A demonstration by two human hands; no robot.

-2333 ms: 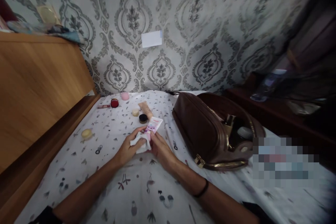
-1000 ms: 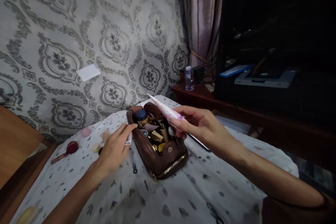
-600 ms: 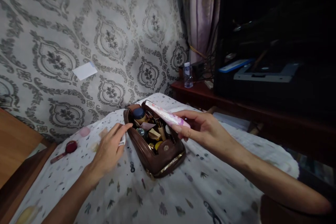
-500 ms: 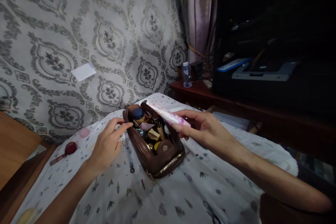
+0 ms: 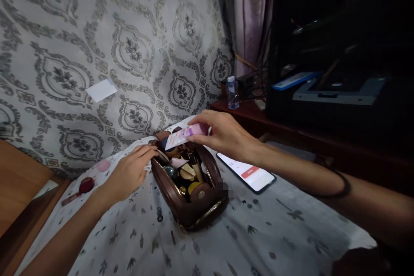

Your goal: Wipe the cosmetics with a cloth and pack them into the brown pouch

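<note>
While the right hand (image 5: 223, 133) pinches a flat pink-and-white plastic tube (image 5: 183, 135) over the open brown leather bag (image 5: 168, 192), long axis pointing leftward, the left hand (image 5: 129, 172) lies at the bag's left rim, grip unclear.

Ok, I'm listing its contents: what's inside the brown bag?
Visible in the brown bag: a pale pink piece, a glassy round item, a yellow item and something dark blue, partly covered by the held tube. Whatever lies beneath them is hidden.
</note>
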